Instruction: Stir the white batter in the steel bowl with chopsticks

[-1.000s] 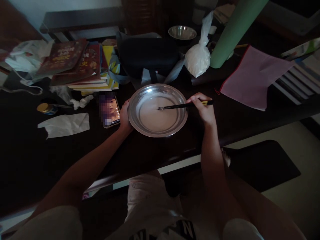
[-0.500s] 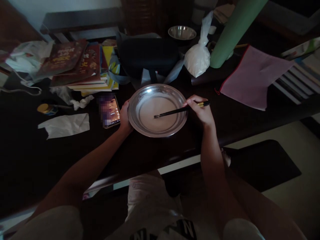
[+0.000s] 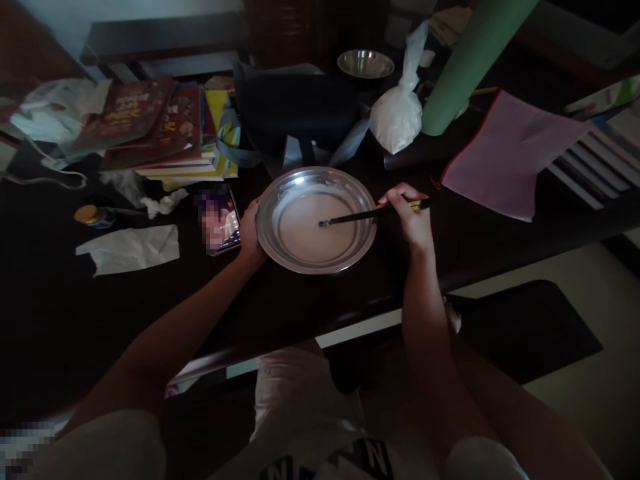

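Observation:
A shiny metal bowl (image 3: 316, 267) stands on the dark table in front of me, with a pale, milky liquid (image 3: 310, 233) in it. My left hand (image 3: 251, 233) grips the bowl's left rim, thumb near the top edge. In my right hand (image 3: 413, 217), closed and just right of the bowl, are dark chopsticks (image 3: 357, 216) with gold-coloured bands at the upper end. They reach over the right rim, and their tips are at the liquid near the middle of the bowl.
Left of the bowl lie a lit phone (image 3: 220, 220), a white tissue (image 3: 133, 250) and a small jar (image 3: 94, 215). Behind are stacked books (image 3: 150, 127), a black case (image 3: 297, 103), a tied bag of white powder (image 3: 397, 120), another metal bowl (image 3: 366, 65) and a pink pouch (image 3: 505, 157).
My right hand and the chopsticks have shifted to the right and slightly away from me, so the tips moved across the liquid. My left hand and the bowl stay in place.

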A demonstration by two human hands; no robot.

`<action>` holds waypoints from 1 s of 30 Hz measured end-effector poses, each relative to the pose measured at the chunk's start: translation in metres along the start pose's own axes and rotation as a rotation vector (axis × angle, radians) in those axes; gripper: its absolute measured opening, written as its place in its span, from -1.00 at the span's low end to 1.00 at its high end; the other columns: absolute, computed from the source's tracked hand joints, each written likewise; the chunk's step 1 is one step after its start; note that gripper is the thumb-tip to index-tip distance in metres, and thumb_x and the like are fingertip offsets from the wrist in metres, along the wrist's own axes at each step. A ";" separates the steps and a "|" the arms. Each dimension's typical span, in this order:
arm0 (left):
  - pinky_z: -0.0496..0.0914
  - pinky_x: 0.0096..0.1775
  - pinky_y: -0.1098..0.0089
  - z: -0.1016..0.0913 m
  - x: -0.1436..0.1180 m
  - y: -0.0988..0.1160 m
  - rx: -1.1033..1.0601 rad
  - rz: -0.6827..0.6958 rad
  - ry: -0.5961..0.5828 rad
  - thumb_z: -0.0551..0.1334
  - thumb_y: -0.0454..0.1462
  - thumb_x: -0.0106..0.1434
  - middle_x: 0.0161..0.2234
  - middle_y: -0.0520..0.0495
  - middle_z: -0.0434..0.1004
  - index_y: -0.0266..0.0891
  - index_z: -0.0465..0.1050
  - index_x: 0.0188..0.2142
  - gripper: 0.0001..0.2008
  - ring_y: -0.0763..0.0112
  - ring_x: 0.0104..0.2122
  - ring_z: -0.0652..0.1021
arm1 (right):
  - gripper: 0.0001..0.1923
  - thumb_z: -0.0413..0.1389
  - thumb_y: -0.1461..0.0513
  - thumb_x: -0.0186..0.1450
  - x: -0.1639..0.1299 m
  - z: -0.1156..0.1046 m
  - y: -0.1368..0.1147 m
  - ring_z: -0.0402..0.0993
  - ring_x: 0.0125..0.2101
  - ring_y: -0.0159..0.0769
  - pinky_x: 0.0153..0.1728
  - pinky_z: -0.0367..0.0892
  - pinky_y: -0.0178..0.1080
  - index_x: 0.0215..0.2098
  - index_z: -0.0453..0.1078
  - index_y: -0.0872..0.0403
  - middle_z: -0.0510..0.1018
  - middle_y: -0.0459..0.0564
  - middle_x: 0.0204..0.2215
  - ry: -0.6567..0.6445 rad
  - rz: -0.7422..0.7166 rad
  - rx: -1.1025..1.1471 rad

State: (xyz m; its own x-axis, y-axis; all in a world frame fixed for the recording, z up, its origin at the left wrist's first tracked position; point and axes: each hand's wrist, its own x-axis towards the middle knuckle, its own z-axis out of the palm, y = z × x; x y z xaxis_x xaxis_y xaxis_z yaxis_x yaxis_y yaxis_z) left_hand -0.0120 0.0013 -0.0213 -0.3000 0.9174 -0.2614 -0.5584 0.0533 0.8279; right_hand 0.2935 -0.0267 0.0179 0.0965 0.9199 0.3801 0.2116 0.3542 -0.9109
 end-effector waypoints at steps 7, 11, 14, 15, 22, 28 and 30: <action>0.48 0.02 0.34 0.006 -0.007 0.006 -0.008 -0.013 -0.003 0.07 -0.35 0.52 -0.37 0.03 0.65 -0.17 0.41 -0.31 -0.75 0.38 -0.26 0.61 | -0.51 0.26 -0.25 0.31 0.000 0.000 0.000 0.61 -0.36 -0.28 -0.23 0.51 -0.16 -0.44 0.59 -0.06 0.65 -0.12 -0.47 -0.063 -0.036 -0.019; 0.47 0.01 0.33 0.004 -0.006 0.005 -0.005 -0.016 -0.026 0.10 -0.32 0.50 -0.37 0.03 0.64 -0.16 0.40 -0.31 -0.78 0.36 -0.26 0.61 | -0.54 0.26 -0.21 0.34 0.000 -0.001 0.001 0.60 -0.39 -0.30 -0.25 0.51 -0.16 -0.45 0.58 -0.06 0.63 -0.12 -0.49 -0.070 -0.012 0.026; 0.48 0.03 0.32 0.001 -0.002 0.003 0.015 -0.010 -0.026 0.13 -0.31 0.48 -0.34 0.03 0.65 -0.17 0.45 -0.29 -0.81 0.37 -0.26 0.61 | -0.56 0.29 -0.21 0.32 0.000 0.000 0.000 0.61 -0.36 -0.29 -0.23 0.50 -0.16 -0.43 0.62 -0.06 0.66 -0.11 -0.45 -0.140 -0.034 0.016; 0.48 0.03 0.33 -0.001 -0.001 0.002 0.024 -0.005 -0.025 0.14 -0.30 0.47 -0.33 0.03 0.66 -0.17 0.47 -0.27 -0.82 0.38 -0.26 0.62 | -0.55 0.29 -0.21 0.31 0.000 0.000 0.000 0.61 -0.35 -0.28 -0.23 0.49 -0.16 -0.43 0.62 -0.06 0.66 -0.11 -0.45 -0.116 -0.037 0.011; 0.49 0.04 0.32 -0.002 0.001 0.000 0.038 0.021 -0.027 0.15 -0.30 0.47 -0.30 0.02 0.68 -0.16 0.46 -0.27 -0.84 0.35 -0.23 0.62 | -0.50 0.27 -0.27 0.28 0.000 0.001 -0.001 0.60 -0.37 -0.29 -0.23 0.50 -0.15 -0.45 0.59 -0.06 0.65 -0.13 -0.48 -0.122 -0.003 0.000; 0.46 0.08 0.31 -0.003 0.002 0.000 0.010 0.006 -0.051 0.09 -0.32 0.51 -0.31 0.01 0.67 -0.18 0.49 -0.26 -0.76 0.35 -0.23 0.61 | -0.49 0.24 -0.27 0.31 -0.001 0.000 -0.002 0.59 -0.39 -0.28 -0.25 0.50 -0.15 -0.46 0.56 -0.07 0.63 -0.13 -0.50 -0.011 0.000 -0.005; 0.45 0.08 0.30 -0.005 0.003 -0.001 0.029 0.008 -0.074 0.12 -0.29 0.52 -0.31 0.01 0.66 -0.18 0.52 -0.24 -0.77 0.34 -0.22 0.62 | -0.49 0.25 -0.28 0.29 -0.001 0.001 -0.003 0.60 -0.39 -0.27 -0.24 0.52 -0.14 -0.46 0.56 -0.07 0.64 -0.12 -0.49 -0.073 0.020 -0.004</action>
State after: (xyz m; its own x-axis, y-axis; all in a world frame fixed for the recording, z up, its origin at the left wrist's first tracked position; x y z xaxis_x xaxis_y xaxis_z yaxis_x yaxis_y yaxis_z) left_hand -0.0166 0.0021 -0.0253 -0.2455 0.9446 -0.2179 -0.5331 0.0561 0.8442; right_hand 0.2920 -0.0288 0.0202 0.0300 0.9368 0.3486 0.2139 0.3347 -0.9177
